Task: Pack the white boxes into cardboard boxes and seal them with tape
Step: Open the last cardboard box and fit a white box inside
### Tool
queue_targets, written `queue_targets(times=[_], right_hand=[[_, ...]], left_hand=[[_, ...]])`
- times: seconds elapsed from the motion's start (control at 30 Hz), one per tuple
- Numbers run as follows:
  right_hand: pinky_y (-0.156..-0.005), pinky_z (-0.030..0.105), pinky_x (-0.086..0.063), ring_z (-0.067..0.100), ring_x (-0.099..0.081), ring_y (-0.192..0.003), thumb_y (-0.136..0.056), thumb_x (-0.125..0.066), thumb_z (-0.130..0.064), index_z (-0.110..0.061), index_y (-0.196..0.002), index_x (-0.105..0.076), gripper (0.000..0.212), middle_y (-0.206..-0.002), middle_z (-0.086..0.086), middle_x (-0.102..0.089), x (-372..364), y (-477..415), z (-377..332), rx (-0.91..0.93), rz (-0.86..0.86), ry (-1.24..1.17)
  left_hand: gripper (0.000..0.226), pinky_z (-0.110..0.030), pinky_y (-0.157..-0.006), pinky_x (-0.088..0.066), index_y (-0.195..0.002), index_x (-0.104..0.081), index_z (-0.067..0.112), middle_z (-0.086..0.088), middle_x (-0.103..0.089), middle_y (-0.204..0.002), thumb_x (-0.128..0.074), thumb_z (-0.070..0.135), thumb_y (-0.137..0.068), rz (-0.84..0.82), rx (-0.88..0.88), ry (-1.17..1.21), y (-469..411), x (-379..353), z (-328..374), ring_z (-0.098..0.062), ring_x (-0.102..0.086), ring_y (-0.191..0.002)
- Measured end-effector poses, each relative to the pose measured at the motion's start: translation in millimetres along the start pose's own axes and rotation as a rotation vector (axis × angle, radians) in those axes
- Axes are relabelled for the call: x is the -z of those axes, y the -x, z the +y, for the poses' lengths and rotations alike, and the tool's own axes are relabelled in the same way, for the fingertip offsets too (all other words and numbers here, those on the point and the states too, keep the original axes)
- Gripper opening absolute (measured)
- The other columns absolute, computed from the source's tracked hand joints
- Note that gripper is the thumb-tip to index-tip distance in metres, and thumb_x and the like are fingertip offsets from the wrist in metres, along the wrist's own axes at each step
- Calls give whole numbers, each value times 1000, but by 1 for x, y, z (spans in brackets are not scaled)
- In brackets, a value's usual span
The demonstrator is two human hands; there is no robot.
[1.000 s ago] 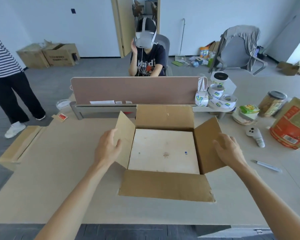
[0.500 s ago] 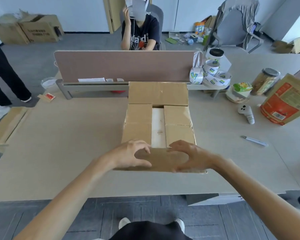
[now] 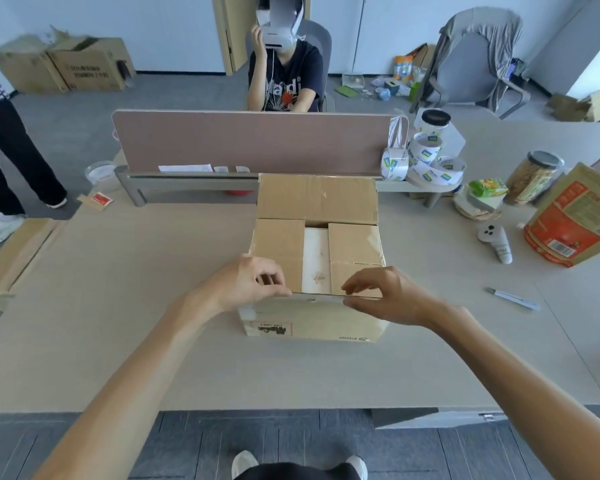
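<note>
A cardboard box (image 3: 312, 323) stands on the table in front of me. Its two side flaps are folded in, and a strip of the white box (image 3: 316, 261) shows in the gap between them. The far flap (image 3: 316, 199) stands open at the back. I see the near flap (image 3: 317, 297) edge-on, lifted level with the box's top. My left hand (image 3: 246, 282) pinches its left part between thumb and fingers. On its right part, my right hand (image 3: 385, 292) grips it the same way.
Tape rolls (image 3: 426, 161) are stacked at the right end of the pink divider (image 3: 253, 143). A controller (image 3: 496, 242), a pen (image 3: 513, 298), an orange bag (image 3: 575, 220) and a jar (image 3: 537, 178) lie to the right. Flat cardboard (image 3: 14, 251) lies at the left edge. A person sits opposite.
The side flaps went from spread open to folded in over the white box. Both hands moved to the near flap and have raised it from lying outward to level with the top.
</note>
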State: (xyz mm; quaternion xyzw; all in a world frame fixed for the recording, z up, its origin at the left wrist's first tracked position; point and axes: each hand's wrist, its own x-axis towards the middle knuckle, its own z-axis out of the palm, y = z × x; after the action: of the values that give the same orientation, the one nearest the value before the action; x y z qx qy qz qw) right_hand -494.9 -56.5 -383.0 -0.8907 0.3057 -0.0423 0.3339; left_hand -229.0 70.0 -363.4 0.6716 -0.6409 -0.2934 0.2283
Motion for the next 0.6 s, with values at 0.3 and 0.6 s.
queue_targets(times=[0.3,0.6], right_hand=[[-87,31,-52,13,-66,-96,-93,-62,-21,-18,-109,-70,18,-103,-2,-72,18,-58,57,-215,227,-17],[-85,27,-46,19,-60,-112,-90,-63,-35,-35,-130,-59,41,-121,2,-64,9,-114,97,-516,415,-661]], left_hand=[[26,-33,-85,-52,-119,-59,27,13,-66,-110,-61,23,-93,144,88,-285,-79,1,-47,-9,-60,-94],[51,-33,-116,-22,-147,-34,10,-10,-34,-152,-48,12,-98,315,384,121,-145,-7,-98,-25,-29,-141]])
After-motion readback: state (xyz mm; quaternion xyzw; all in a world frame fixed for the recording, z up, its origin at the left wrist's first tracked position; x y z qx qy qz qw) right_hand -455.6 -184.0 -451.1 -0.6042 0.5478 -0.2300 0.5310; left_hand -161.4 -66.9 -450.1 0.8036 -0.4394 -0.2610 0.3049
